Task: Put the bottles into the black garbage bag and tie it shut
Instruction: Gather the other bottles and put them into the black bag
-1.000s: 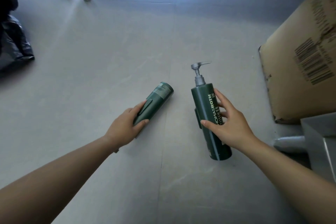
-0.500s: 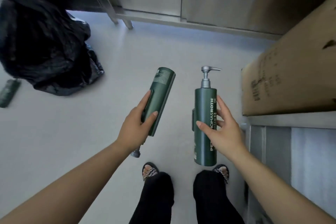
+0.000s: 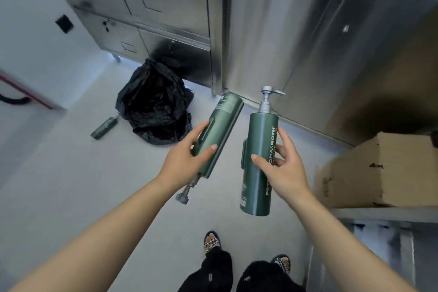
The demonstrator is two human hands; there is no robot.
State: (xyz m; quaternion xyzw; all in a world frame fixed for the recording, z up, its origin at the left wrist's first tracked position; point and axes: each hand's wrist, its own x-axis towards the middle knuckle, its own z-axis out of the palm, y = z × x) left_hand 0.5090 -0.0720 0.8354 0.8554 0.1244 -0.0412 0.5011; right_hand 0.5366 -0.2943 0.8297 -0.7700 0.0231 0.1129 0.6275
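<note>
Head view: left grip (image 3: pixel 182 159) clasps inverted dark green plastic pump bottle (image 3: pixel 220 130), right grip (image 3: pixel 284 173) an upright twin (image 3: pixel 260 140); black plastic garbage bag (image 3: pixel 154 109) upper left, nearer left grip.

Glossy crinkled plastic garbage bag (image 3: pixel 154 106), brushed steel cabinets (image 3: pixel 308 38), matt cardboard box (image 3: pixel 379 170)

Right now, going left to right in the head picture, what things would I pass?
A floor bottle → black garbage bag → pump-down bottle in the left hand → pump-up bottle in the right hand → cardboard box.
</note>
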